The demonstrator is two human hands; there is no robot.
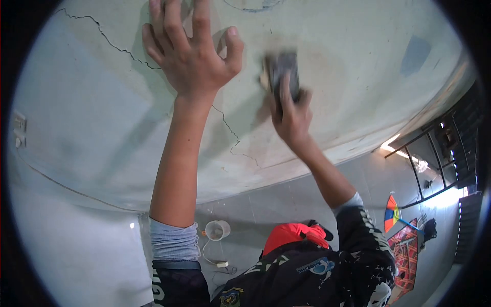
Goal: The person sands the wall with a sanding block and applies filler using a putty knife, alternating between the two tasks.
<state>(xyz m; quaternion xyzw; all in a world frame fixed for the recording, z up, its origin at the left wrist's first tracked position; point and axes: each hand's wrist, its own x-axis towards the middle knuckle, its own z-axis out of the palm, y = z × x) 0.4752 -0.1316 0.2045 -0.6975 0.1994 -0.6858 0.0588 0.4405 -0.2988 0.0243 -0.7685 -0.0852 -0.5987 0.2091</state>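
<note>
My left hand (194,51) lies against the pale green wall (337,66) with its fingers spread and nothing in it. A dark crack (110,43) runs across the wall to that hand and shows again below the wrist. To the right, my right hand (292,115) is wrapped round a dark rectangular block (285,71), held against the wall over a brownish patch. Hand and block are blurred by motion. The block's face toward the wall is hidden.
A white bucket (218,230) stands on the grey floor (255,204), with a cable and white socket block (222,264) near it. At right are a metal frame (422,169), a colourful fan-shaped item (392,214) and a red patterned cloth (404,253). A wall socket (19,122) is far left.
</note>
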